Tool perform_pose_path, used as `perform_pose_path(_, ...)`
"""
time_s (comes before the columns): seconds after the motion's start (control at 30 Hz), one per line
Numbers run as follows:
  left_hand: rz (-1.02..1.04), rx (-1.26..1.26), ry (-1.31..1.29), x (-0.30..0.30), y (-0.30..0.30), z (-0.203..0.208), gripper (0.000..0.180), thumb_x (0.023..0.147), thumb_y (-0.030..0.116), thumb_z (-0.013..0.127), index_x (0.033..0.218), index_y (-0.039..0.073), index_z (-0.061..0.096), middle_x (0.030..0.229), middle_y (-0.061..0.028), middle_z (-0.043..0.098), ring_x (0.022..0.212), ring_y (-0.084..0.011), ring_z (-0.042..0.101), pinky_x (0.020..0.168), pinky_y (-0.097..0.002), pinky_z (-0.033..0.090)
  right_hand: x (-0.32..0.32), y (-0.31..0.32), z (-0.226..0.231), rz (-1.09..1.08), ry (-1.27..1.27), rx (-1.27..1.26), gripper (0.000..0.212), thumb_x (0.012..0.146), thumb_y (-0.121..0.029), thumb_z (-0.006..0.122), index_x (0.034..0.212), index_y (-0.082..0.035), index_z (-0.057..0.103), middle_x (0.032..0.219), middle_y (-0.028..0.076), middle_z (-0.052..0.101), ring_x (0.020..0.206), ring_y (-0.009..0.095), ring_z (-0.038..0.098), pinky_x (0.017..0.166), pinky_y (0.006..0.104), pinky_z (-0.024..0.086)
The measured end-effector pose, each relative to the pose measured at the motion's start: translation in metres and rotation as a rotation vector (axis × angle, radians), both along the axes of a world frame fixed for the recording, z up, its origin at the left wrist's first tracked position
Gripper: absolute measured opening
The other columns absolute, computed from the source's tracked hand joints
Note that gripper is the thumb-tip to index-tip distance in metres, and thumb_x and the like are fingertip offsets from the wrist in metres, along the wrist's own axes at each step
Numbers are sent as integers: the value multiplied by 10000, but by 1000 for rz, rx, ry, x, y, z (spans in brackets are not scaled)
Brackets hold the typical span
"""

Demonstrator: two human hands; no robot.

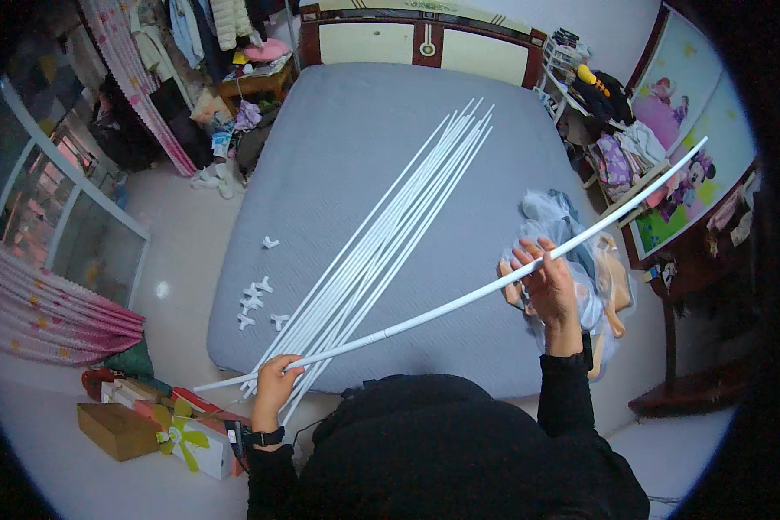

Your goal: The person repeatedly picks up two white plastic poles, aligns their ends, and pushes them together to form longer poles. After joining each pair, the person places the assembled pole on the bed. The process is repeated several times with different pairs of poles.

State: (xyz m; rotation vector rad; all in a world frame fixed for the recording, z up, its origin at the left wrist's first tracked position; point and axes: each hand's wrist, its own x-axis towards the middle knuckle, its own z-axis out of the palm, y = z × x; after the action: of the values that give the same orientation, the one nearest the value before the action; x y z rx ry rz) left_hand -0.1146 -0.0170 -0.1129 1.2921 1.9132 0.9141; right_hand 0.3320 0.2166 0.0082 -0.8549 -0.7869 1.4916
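One long white rod (pixel 459 302) runs from lower left to upper right above a grey mattress (pixel 347 156). My left hand (pixel 275 384) grips it near its lower end. My right hand (pixel 546 282) holds it farther along, fingers curled around it. A bundle of several more white rods (pixel 390 234) lies diagonally on the mattress under the held one. Small white plastic connectors (pixel 256 299) are scattered near the mattress's left edge.
A heap of pale netting and cloth (pixel 581 251) lies at the mattress's right edge behind my right hand. Cardboard boxes (pixel 117 429) sit on the floor at lower left. Pink curtains (pixel 43 312), a clothes rack (pixel 191 35) and cluttered shelves (pixel 598 113) ring the bed.
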Motion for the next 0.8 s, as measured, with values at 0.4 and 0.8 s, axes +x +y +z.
perform_pose_path(0.4, -64, -10, 21, 5, -1, 6, 231, 778, 107, 678, 1000, 40, 676, 890, -139, 670, 784, -274, 632, 695, -340, 478, -5, -2, 27, -25, 11, 111, 253, 901, -124, 597, 1113, -25, 500, 982, 109, 655, 936, 262, 650, 871, 380, 532)
perform_pose_path(0.8, -131, 95, 95, 11, 2, 15, 172, 854, 211, 619, 910, 50, 647, 734, -94, 616, 650, -222, 583, 568, -342, 426, 13, 2, 33, 80, -26, 218, 245, 932, -139, 544, 1150, -56, 466, 997, 121, 631, 924, 228, 652, 833, 380, 544)
